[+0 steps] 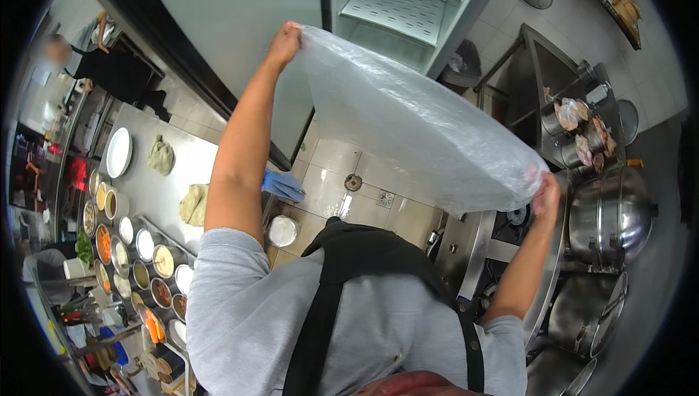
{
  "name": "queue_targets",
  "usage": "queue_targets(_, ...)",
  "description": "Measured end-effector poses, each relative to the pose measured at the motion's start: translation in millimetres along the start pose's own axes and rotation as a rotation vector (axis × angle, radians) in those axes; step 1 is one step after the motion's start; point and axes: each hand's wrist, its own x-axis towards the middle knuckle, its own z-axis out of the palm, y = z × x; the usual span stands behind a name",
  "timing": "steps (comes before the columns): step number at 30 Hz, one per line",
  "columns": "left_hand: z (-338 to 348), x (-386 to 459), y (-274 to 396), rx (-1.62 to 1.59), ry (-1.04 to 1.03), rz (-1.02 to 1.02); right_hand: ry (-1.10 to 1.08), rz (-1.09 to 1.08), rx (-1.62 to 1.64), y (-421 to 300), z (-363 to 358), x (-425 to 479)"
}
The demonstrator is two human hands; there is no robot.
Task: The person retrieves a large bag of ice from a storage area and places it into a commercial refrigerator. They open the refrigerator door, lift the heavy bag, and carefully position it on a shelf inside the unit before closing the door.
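Note:
A large sheet of clear plastic (393,117), perhaps a bag, is stretched between my two raised hands. My left hand (285,45) grips its upper left corner in front of a pale door panel (246,8). At the opposite end, my right hand (546,196) grips the plastic over the stove side, with some fingers seen blurred through the film. The sheet hangs slack below its top edge and covers part of the floor from sight. Behind it stands an open cabinet with perforated shelves (396,8), its lower part hidden by the plastic.
Left is a steel counter (164,194) with cloths (161,154), a white plate (119,152) and several food containers (164,260). A gas stove (491,276) and large pots (609,216) stand right. A person (117,71) is at far left. Tiles (333,158) look wet.

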Motion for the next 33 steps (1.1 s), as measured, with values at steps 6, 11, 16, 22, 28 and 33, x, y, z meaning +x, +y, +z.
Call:
queue_targets(6, 7, -50, 45, -0.138, 0.117, -0.241, -0.161, 0.054, 0.156, -42, -25, 44)
queue_targets(11, -14, -62, 9, -0.22, 0.069, -0.14, -0.173, 0.006, 0.157, -67, 3, 62)
queue_targets(16, -9, -87, 25, -0.406, 0.029, -0.183, -0.142, -0.036, -0.09, -84, -1, 75)
queue_targets(22, -17, -101, 52, -0.596, -0.01, -0.102, -0.276, -0.339, -0.184, -98, 37, 60)
queue_targets(28, -15, -100, 78, -0.515, -0.07, 0.057, -0.419, -0.485, -0.858, -114, 42, 32)
queue_targets(33, -17, -85, 59, 0.146, -0.073, 0.044, -0.111, -0.4, -1.033, -126, 21, 52)
